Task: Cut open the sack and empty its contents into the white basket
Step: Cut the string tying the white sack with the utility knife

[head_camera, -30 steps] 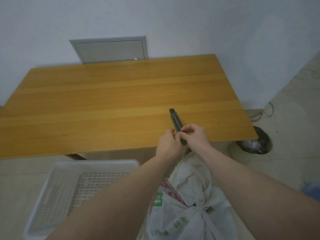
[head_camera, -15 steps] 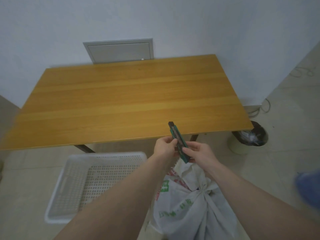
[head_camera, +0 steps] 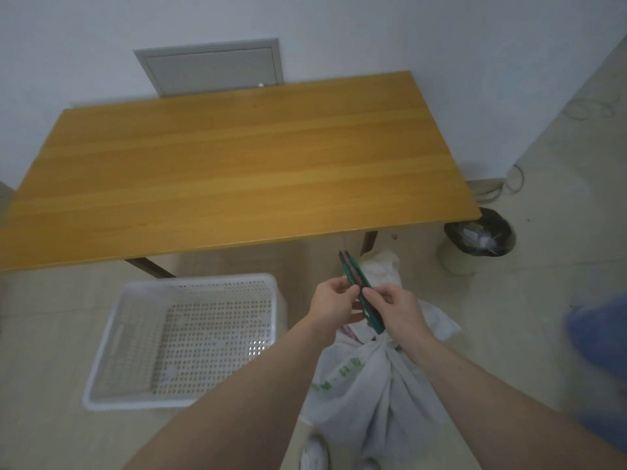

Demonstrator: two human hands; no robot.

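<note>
Sack (head_camera: 369, 385): white woven bag with green print, standing on the floor directly below both hands; its neck is cinched into a knot just under the right wrist, loose cloth flaring above and behind.

Utility knife (head_camera: 361, 293): green body, long axis running from the near right up toward the table edge, tip pointing away from the person. It is held above the sack's knot, apart from it. Whether the blade is extended is hard to tell; a dark strip shows at the tip.

Right hand (head_camera: 395, 308): fingers curled around the knife's rear half, the nearer hand to the knot.

Left hand (head_camera: 334, 305): fingertips pinching the knife's middle from the left side.

White basket (head_camera: 112, 337): perforated plastic, on the floor just left of the sack, nothing visible inside.

Wooden table (head_camera: 237, 164): beyond the hands, its front edge above the basket's far rim.

Bin (head_camera: 480, 232): black-lined, on the floor right of the table.

Obstruction: likely only the flared cloth around the knot.
</note>
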